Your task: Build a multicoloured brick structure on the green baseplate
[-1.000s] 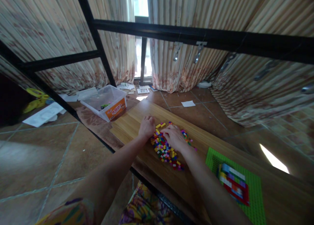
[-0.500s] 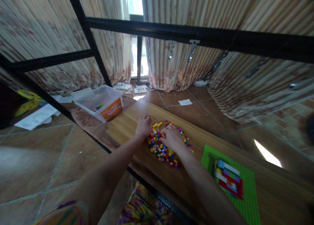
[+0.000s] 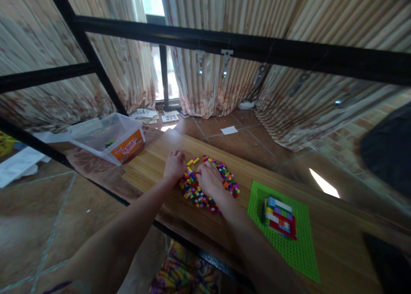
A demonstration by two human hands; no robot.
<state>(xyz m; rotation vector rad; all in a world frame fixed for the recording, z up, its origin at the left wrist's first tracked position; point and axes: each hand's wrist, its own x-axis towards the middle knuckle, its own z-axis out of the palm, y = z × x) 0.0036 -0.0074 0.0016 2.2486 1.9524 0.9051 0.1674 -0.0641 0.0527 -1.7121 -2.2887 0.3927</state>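
A heap of small coloured bricks [image 3: 224, 180] lies on a wooden table [image 3: 150, 170]. My left hand [image 3: 174, 164] rests curled at the heap's left edge, fingers bent under, beside two loose yellow bricks [image 3: 192, 161]. My right hand [image 3: 209, 177] lies on top of the heap with its fingers bent down into the bricks; what they pinch is hidden. To the right a green baseplate [image 3: 295, 242] carries a flat multicoloured brick build [image 3: 280, 217].
A clear plastic tub [image 3: 107, 138] with an orange label stands on the table's far left. Black metal frame bars [image 3: 224, 39] cross overhead. Curtains hang behind, papers lie on the tiled floor [image 3: 229, 130]. A dark shape [image 3: 388, 152] sits at the right.
The view has swung right, so everything sits further left in frame. Both hands stay at the brick heap, the right shifting slightly over it.
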